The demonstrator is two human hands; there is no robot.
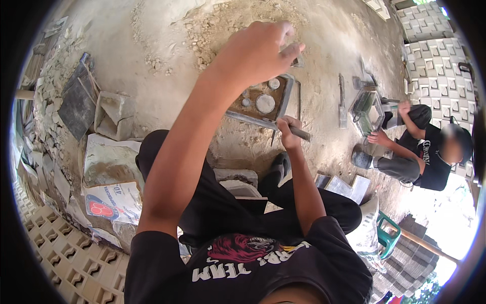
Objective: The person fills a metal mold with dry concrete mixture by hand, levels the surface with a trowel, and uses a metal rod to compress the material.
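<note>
In front of me on the ground lies a square metal mould frame [253, 120], with brown material and pale round pieces [265, 104] inside. My left hand [266, 53] is raised over the frame's far side. Its thumb stands apart from the bent index finger, nothing shows between them, and the other fingers are mostly hidden. A small dark object [298, 63] shows just below it; I cannot tell whether they touch. At the frame's near right corner, my right hand [289, 133] is closed round the short, thick handle [302, 134] of a tool whose head I cannot make out.
A co-worker [425, 147] sits at the right beside a hexagonal mould [367, 112], near a long flat tool [342, 101]. To the left are a concrete block [114, 115], a dark board [77, 99] and a printed sack [114, 202]. Rubble [202, 48] lies beyond the frame.
</note>
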